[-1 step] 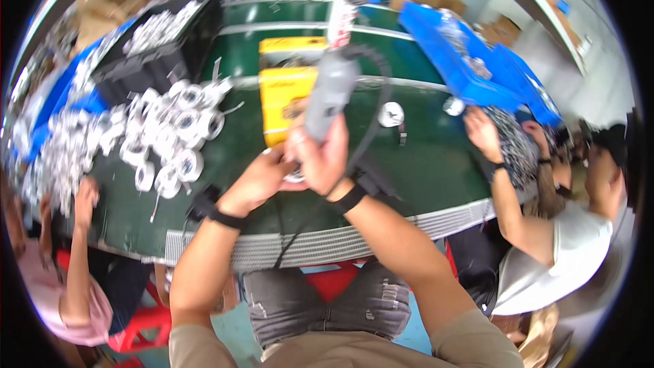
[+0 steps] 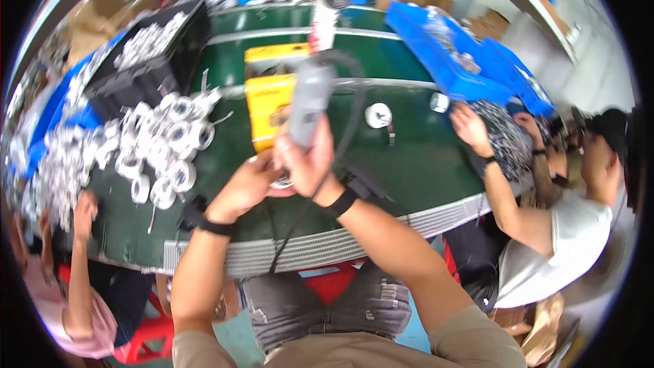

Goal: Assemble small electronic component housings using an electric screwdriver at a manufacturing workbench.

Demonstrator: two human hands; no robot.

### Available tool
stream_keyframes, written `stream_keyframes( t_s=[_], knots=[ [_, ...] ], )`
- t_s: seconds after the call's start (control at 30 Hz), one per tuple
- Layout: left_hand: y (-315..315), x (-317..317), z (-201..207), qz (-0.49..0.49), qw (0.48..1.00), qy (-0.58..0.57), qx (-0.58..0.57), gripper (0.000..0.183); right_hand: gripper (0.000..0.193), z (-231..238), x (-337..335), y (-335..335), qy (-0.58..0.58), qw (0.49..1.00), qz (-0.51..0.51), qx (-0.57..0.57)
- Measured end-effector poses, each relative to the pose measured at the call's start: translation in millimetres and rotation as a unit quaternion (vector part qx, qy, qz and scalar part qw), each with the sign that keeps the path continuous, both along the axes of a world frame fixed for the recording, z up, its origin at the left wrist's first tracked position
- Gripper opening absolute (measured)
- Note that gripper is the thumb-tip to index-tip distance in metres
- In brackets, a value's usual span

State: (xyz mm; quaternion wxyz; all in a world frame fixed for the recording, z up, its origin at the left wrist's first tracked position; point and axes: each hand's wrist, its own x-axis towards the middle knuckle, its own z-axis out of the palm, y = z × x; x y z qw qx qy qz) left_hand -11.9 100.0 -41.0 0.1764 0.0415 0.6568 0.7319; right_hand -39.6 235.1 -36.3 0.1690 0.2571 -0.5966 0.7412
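My right hand (image 2: pixel 312 158) is wrapped round a grey electric screwdriver (image 2: pixel 310 99), whose black cable (image 2: pixel 355 105) loops from its top and runs down on the right. The tool stands nearly upright, tip down, and is slightly blurred. Below it, the fingers of my left hand (image 2: pixel 245 185) close on a small white round part (image 2: pixel 283 182), mostly hidden by both hands. Whether the tool's tip touches the part, I cannot tell. Just behind the hands is a yellow box (image 2: pixel 269 105). A similar white round part (image 2: pixel 378 116) lies to the right on the green table (image 2: pixel 402 163).
White round parts with wires (image 2: pixel 167 136) are heaped at left, before a black crate (image 2: pixel 133 85). Blue bins (image 2: pixel 470 85) stand at right beside a dark pile of small parts (image 2: pixel 501 133). A co-worker's hand (image 2: pixel 470 126) reaches there; another person's hand (image 2: pixel 85 215) is at left.
The whole view has shifted, so the table and its things appear slightly further left. Both hands keep the same hold on the screwdriver and the white part.
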Motion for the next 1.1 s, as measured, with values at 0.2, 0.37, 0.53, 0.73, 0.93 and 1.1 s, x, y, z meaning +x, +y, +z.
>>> stream_keyframes(
  t_s=[0.2, 0.37, 0.53, 0.73, 0.93, 1.1],
  knots=[
    [-92.2, -11.6, 17.4, 0.124, 0.950, 0.131, -0.254, 0.038, 0.043, 19.7, -32.8, 76.6, 0.056, 0.985, -0.123, 0.110],
    [-158.2, -20.4, -10.2, 0.397, 0.601, 0.388, -0.575, 0.074, 0.047, -3.9, -78.4, 131.9, 0.074, 0.772, -0.514, 0.366],
    [-134.6, -34.3, -11.1, 0.352, 0.599, 0.493, -0.524, 0.050, 0.054, -24.3, -75.3, 161.7, -0.055, 0.783, -0.422, 0.453],
    [-117.6, -22.0, -8.9, 0.344, 0.672, 0.417, -0.506, 0.018, 0.059, 1.3, -50.4, 146.0, 0.061, 0.919, -0.267, 0.285],
    [-166.5, -4.4, -13.0, 0.294, 0.810, 0.294, -0.414, 0.017, 0.059, 8.3, -42.8, 113.1, 0.104, 0.944, -0.173, 0.259],
    [-75.9, -13.2, 27.1, 0.083, 0.953, 0.094, -0.277, 0.021, 0.083, 20.8, -35.3, 127.6, 0.164, 0.902, -0.299, 0.265]
  ],
)
